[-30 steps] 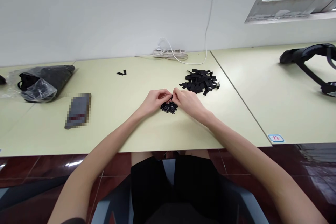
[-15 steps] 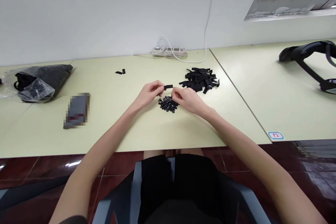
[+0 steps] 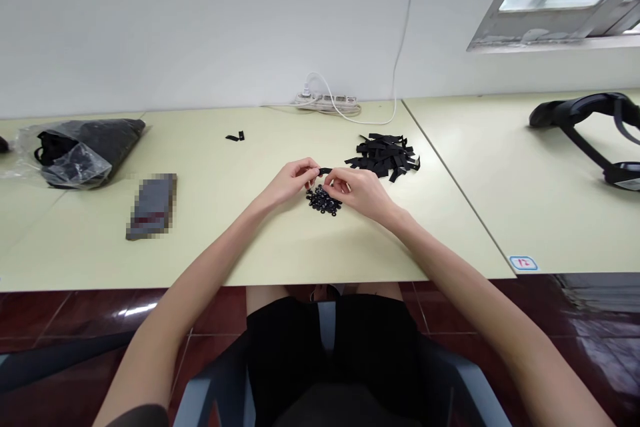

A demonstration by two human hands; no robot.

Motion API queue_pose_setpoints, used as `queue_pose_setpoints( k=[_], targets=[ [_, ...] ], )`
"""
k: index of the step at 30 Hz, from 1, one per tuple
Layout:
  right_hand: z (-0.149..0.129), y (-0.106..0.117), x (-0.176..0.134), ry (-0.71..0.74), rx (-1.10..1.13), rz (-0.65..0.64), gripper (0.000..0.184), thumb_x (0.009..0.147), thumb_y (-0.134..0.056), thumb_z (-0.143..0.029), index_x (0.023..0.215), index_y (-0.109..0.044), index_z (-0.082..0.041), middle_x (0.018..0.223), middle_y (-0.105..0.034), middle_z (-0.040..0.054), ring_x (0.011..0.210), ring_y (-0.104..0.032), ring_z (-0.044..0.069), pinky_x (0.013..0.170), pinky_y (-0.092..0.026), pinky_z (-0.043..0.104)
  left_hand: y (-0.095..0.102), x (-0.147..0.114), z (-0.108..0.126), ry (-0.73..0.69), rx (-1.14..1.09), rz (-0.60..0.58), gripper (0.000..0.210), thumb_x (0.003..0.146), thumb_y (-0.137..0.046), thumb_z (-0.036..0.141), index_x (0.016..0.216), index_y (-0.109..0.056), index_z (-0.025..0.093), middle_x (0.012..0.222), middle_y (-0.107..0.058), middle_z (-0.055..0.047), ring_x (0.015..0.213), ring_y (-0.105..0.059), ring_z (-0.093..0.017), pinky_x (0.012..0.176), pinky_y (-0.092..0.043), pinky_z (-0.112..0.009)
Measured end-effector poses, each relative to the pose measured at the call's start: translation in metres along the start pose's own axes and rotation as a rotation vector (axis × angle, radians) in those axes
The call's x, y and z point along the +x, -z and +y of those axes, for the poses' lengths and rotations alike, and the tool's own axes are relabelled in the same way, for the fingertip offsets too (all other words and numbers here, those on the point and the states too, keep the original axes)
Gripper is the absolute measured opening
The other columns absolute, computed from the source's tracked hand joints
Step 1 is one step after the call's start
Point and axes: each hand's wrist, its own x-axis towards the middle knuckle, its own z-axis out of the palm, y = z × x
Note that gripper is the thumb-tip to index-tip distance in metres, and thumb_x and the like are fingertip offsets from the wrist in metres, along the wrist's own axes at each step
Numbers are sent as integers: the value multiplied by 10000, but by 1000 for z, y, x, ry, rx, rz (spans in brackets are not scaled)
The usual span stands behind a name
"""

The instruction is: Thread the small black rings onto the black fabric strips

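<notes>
A short black fabric strip (image 3: 325,171) is pinched between the thumb and fingers of my left hand (image 3: 296,180), its free end reaching to the right. Close against that end is my right hand (image 3: 356,188), fingers pressed together; whatever they hold is too small or hidden to make out. Just below both hands lies a heap of small black rings (image 3: 325,201), partly covered by my right fingers. Behind my right hand is a loose pile of black fabric strips (image 3: 386,155).
Two small black pieces (image 3: 235,137) lie farther back on the pale table (image 3: 280,250). To the left are a blurred grey object (image 3: 153,207) and a plastic bag (image 3: 83,157) with black contents. A power strip (image 3: 327,103) sits by the wall; a black headset-like frame (image 3: 590,127) rests at right.
My right hand has come closer to my left, its fingers now at the strip's free end. The strip looks slightly bent. The whole view has shifted a little.
</notes>
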Motion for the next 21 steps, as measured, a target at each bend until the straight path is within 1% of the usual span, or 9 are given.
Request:
queue_pose_setpoints(
  k=[2, 3, 5, 6, 8, 10, 13, 18, 21],
  targets=[
    [0, -2, 0, 32, 18, 13, 125, 1091, -695, -292, 972, -701, -254, 794, -666, -17, 690, -590, 164, 687, -415, 315, 1, 0, 2, -4, 1, -4, 260, 1036, -642, 431, 892, -681, 218, 834, -616, -18, 778, -579, -171, 799, -470, -348],
    [0, -4, 1, 63, 16, 49, 113, 1097, -685, -286, 988, -697, -255, 861, -696, 7, 758, -628, 185, 724, -453, 325, 1, -1, 3, -4, 6, -9, 263, 1041, -642, 432, 895, -686, 217, 829, -615, -17, 771, -576, -170, 796, -471, -346],
    [2, -7, 3, 144, -16, 160, 80, 1113, -666, -271, 1045, -703, -252, 1033, -745, 70, 951, -682, 245, 858, -527, 376, 2, -3, 6, -3, 21, -26, 281, 1056, -643, 453, 918, -707, 217, 816, -612, -14, 764, -573, -171, 788, -472, -342],
    [3, -8, 4, 185, -39, 211, 69, 1121, -660, -264, 1077, -712, -251, 1100, -755, 94, 1032, -687, 271, 930, -542, 411, 2, -3, 7, -3, 27, -38, 296, 1064, -645, 473, 933, -717, 217, 807, -609, -12, 761, -572, -173, 783, -470, -341],
    [7, -9, 7, 234, -79, 249, 92, 1142, -645, -257, 1128, -735, -260, 1130, -771, 102, 1093, -682, 299, 1005, -544, 463, 2, -4, 9, -3, 33, -59, 334, 1071, -647, 518, 954, -728, 216, 796, -605, -13, 760, -572, -180, 771, -465, -340],
    [12, -9, 9, 247, -93, 219, 132, 1162, -625, -262, 1149, -757, -271, 1098, -788, 89, 1080, -682, 303, 1003, -549, 479, 3, -5, 8, 0, 42, -73, 363, 1073, -642, 548, 959, -728, 215, 794, -612, -18, 761, -574, -185, 767, -466, -342],
    [18, -6, 10, 273, -106, 148, 171, 1178, -615, -274, 1143, -782, -261, 1072, -796, 89, 1060, -675, 301, 997, -554, 481, 4, -5, 5, 7, 96, -75, 356, 1053, -646, 546, 959, -729, 213, 821, -652, -27, 763, -580, -187, 775, -478, -344],
    [21, 1, 9, 293, -99, 13, 223, 1181, -597, -270, 1125, -813, -252, 1083, -794, 99, 1032, -655, 294, 975, -555, 472, 8, -6, 1, -7, 226, -86, 351, 1025, -652, 531, 994, -783, 207, 986, -787, -58, 861, -638, -203, 873, -512, -356],
    [20, 4, 9, 276, -80, -36, 223, 1172, -608, -285, 1118, -822, -254, 1096, -796, 106, 1040, -651, 302, 971, -549, 475, 8, -6, 0, -19, 248, -97, 348, 1020, -658, 525, 995, -801, 208, 1030, -817, -66, 907, -663, -215, 912, -517, -359]
  ],
)
